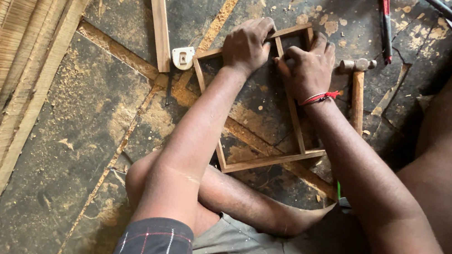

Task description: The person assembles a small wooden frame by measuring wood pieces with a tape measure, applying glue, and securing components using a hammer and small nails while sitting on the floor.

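Both hands are closed down on the far end of a small wooden frame (262,100) that lies flat on the dark, sawdust-strewn floor (67,144) in front of the seated person's folded legs. The left hand (247,46) curls over the frame's top rail, fingers wrapped across it, apparently pinning it so it does not shift. The right hand (306,68), a red thread (321,98) round its wrist, pinches the top of the inner upright slat where it meets that rail; whether it holds anything small between the fingertips I cannot tell, as the knuckles hide it.

From the left: bundled reed matting (2,75) lines the edge, then a loose wooden strip (159,19) with a white tape measure (182,57) at its foot, just beside the frame's corner. Right of the hands a hammer (357,90) lies within easy reach, and red-handled pliers (385,23) rest farther off.
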